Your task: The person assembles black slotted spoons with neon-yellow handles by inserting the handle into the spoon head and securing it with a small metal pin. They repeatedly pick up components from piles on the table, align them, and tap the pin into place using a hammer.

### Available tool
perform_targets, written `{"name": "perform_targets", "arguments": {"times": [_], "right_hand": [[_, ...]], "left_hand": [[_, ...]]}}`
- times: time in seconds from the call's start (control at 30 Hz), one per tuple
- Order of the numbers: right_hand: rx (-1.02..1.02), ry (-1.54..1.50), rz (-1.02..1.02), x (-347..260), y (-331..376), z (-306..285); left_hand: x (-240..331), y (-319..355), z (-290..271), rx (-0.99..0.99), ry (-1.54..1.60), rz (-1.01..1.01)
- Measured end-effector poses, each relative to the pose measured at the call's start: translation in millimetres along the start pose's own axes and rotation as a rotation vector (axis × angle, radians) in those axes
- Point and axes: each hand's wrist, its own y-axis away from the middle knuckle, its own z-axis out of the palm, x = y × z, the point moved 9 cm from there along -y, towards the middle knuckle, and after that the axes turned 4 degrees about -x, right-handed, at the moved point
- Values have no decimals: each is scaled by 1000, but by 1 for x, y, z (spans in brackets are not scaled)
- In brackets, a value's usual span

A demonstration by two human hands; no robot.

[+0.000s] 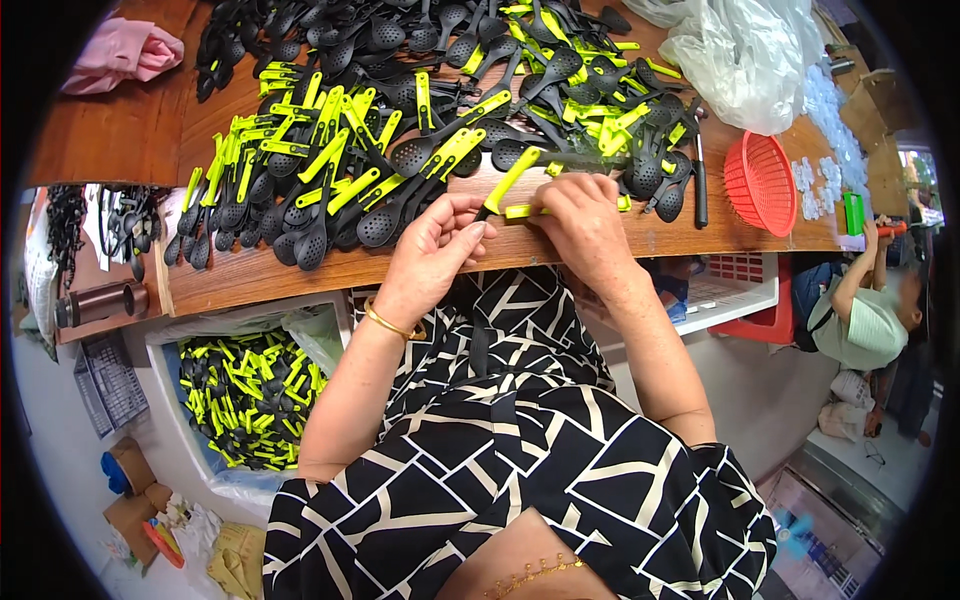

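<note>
Right hand (585, 225) fingers are pinched narrow on a yellow strip (522, 211) at the table (300, 268) edge. Left hand (435, 250), at 9 o'clock of it, curls its fingers closed on the dark end of a spoon (512, 180) whose yellow handle slants to 1 o'clock. Beyond, from 10 to 1 o'clock, lies the spoon pile (400, 110). A red basket (760, 182) sits at 3 o'clock, a bag (740, 55) at 1 o'clock, a spoon bin (250, 395) at 7 o'clock

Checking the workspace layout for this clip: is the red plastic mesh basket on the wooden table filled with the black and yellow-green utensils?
No: the red plastic mesh basket lies tipped near the right end of the wooden table, showing no utensils inside.
</note>
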Motion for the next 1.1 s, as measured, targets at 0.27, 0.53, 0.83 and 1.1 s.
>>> {"name": "perform_targets", "arguments": {"times": [0.27,0.53,0.83,1.1], "right_hand": [[7,-524,20,-15,-2,-37],[-50,-235,-129,-43,-21,-42],[-108,-92,67,-47,-15,-31],[-10,102,-93,-66,-21,-44]], "left_hand": [[23,27,-1,131,-473,134],[43,36,19,106,-481,32],[41,41,21,69,-654,180],[56,52,29,157,-979,437]]}}
